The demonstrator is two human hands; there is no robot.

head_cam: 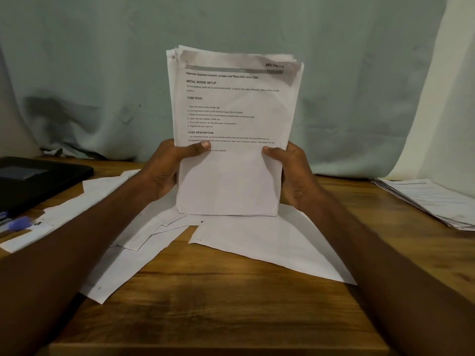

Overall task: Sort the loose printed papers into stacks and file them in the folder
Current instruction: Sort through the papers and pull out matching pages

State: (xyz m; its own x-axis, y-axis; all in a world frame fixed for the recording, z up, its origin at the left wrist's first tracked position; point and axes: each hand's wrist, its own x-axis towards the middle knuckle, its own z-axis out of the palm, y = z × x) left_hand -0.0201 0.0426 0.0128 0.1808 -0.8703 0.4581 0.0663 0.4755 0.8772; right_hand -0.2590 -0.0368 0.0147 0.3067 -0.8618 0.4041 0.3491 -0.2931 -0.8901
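I hold a stack of printed papers (pixel 231 160) upright in the middle of the view, its bottom edge resting on loose sheets on the desk. My left hand (pixel 171 167) grips the stack's left edge, thumb across the front page. My right hand (pixel 289 170) grips the right edge the same way. The top page shows printed headings and a numbered list. Several loose white sheets (pixel 257 242) lie fanned out on the wooden desk (pixel 218 304) below the stack. A black folder (pixel 33 181) lies at the far left.
Another pile of printed papers (pixel 431 201) sits at the right edge of the desk. A blue pen (pixel 19 223) lies at the left, beside the folder. A pale cloth (pixel 102 73) hangs behind the desk.
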